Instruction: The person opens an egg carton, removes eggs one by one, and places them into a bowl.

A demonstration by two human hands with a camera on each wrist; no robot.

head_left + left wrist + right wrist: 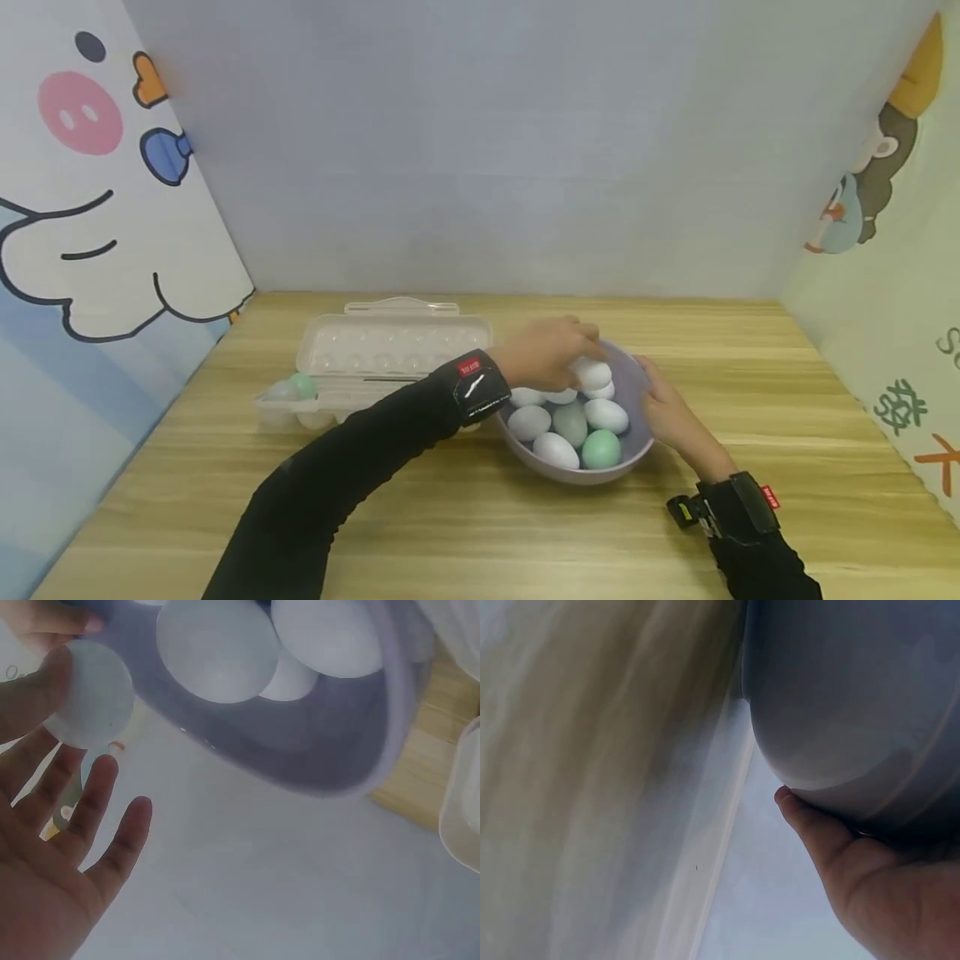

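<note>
My left hand [546,354] is over the far side of a purple-grey bowl [633,379]. Its thumb and fingers pinch a white egg [96,694], seen at the bowl's edge in the left wrist view; the other fingers are spread. Several white eggs [555,452], a grey-green egg [570,425] and a mint-green egg [602,450] lie in the bowl. On the bowl's right side, my right hand [667,412] grips the rim. In the right wrist view its thumb [810,821] lies against the outer wall.
Left of the bowl stands a clear plastic egg carton [393,342] with its lid raised. A mint-green egg [303,386] and a few others sit at its left end, while my left forearm [360,467] crosses in front of it. A grey wall [480,167] rises behind the wooden table [480,542].
</note>
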